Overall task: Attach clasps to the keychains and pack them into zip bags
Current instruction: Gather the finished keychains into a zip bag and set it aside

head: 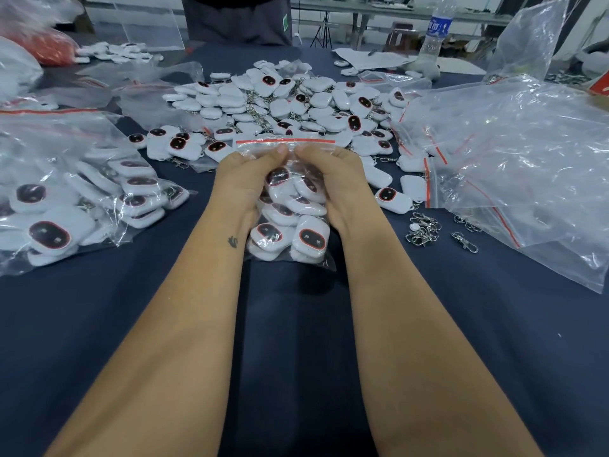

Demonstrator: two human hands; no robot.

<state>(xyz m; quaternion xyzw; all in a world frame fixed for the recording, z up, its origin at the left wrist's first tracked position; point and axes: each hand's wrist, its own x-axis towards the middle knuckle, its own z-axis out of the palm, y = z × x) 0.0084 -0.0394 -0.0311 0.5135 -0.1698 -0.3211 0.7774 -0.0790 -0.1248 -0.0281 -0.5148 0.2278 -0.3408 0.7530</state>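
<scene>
A clear zip bag (290, 225) with a red strip at its mouth stands at the table's middle, stuffed with several white keychains with dark oval faces. My left hand (245, 174) and my right hand (333, 173) grip its upper part from both sides, thumbs nearly meeting just under the red strip. Behind the bag lies a big heap of loose keychains (290, 103). Loose metal clasps (423, 230) lie on the cloth to the right.
Filled bags of keychains (82, 202) lie at the left. A stack of unfilled zip bags (520, 159) covers the right side. A water bottle (436, 31) stands at the far right. A person in dark clothes (237, 18) stands across the dark blue table (296, 324).
</scene>
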